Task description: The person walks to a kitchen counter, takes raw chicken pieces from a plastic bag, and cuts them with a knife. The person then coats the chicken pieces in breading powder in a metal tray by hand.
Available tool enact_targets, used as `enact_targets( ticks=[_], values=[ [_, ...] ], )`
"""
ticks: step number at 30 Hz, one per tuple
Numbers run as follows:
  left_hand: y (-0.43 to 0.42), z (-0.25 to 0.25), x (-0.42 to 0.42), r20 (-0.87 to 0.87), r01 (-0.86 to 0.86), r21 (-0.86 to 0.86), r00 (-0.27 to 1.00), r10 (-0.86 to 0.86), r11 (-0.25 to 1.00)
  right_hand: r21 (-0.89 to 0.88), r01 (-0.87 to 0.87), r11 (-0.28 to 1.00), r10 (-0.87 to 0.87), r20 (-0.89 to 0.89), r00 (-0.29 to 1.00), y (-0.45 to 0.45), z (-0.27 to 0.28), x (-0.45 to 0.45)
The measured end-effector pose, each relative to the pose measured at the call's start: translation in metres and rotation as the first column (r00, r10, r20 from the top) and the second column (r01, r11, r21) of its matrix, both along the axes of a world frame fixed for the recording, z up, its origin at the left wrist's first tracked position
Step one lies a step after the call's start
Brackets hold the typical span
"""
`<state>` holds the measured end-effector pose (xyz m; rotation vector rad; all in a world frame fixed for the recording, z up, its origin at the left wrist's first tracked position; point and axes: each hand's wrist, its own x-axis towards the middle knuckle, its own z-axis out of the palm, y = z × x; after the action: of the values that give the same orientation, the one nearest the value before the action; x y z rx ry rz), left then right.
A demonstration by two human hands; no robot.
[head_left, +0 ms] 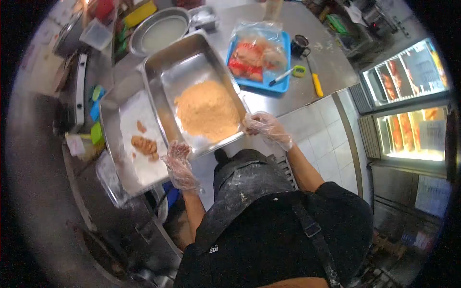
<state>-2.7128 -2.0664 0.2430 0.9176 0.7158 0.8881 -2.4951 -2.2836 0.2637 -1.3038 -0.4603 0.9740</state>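
A deep rectangular steel pan (192, 56) lies tilted across the view, a heap of orange-tan breading powder (209, 110) at its near end. My left hand (178, 165), in a clear plastic glove, is closed at the pan's near left corner. At the near right corner, my right hand (266, 127), gloved the same way, grips the rim; its fingertips are partly hidden. Left of this pan, and partly covered by it, is a second steel tray (109, 113) with white flour (139, 168) and brown battered pieces (144, 145) in it.
A blue tray (261, 89) with bagged red-and-white packets (249, 57) stands behind on the steel table (307, 89). Near it are a dark mug (300, 45), a white marker (282, 76) and a yellow-handled knife (317, 85). A round metal bowl (137, 41) of cloudy liquid sits far left.
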Motion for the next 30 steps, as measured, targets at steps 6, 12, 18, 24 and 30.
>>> enact_targets(
  ticks=[6, 12, 18, 24, 30],
  values=[
    [0.029, 0.005, 0.102, 0.036, 0.289, 0.135, 0.955, -0.296, 0.948, -0.386, 0.483, 0.786, -0.307, 0.434, 0.847, -0.042, -0.005, 0.086],
    [0.023, 0.034, 0.234, -0.013, 0.375, 0.15, 0.926, -0.377, 0.915, -0.308, 0.788, 0.533, -0.216, 0.85, 0.48, -0.127, -0.046, 0.203],
    [0.003, 0.005, 0.414, -0.486, 0.612, 0.299, 0.758, -0.436, 0.732, -0.465, 0.85, 0.246, -0.009, 0.876, 0.482, -0.156, -0.077, 0.282],
    [0.01, -0.04, 0.538, -0.874, 0.827, 0.451, 0.485, -0.02, 0.336, -0.475, 0.83, 0.291, -0.202, 0.818, 0.539, -0.171, -0.09, 0.295],
    [-0.009, -0.011, 0.539, -0.972, 0.988, 0.154, 0.155, 0.178, -0.019, -0.539, 0.752, 0.38, -0.181, 0.754, 0.631, -0.185, -0.069, 0.297]
  ],
)
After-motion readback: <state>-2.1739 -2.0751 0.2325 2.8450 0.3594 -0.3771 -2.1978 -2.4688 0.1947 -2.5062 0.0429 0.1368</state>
